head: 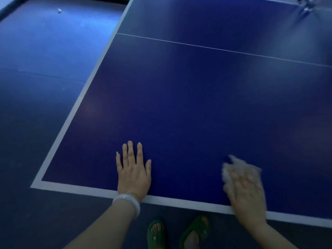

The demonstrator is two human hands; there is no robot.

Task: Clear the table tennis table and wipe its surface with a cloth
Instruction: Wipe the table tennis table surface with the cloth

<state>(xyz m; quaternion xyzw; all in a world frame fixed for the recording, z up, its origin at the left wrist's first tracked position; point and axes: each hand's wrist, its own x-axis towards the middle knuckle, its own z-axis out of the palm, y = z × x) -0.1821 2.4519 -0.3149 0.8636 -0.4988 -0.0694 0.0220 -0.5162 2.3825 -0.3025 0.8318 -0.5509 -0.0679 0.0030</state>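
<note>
The blue table tennis table (pixel 197 97) fills most of the view, with a white border and a thin white centre line. My left hand (pixel 133 171) lies flat on it near the front edge, fingers straight and spread, a white bangle on the wrist. My right hand (pixel 246 187) is motion-blurred and presses a pale cloth (pixel 229 172) onto the table near the front edge; the cloth shows beyond and left of the fingers. How the fingers lie on the cloth is blurred.
A small white ball (pixel 59 11) lies on the blue floor at the far left. Something clear and blurred (pixel 308 2) stands at the table's far right corner. My feet in green slippers (pixel 156 234) stand below the front edge.
</note>
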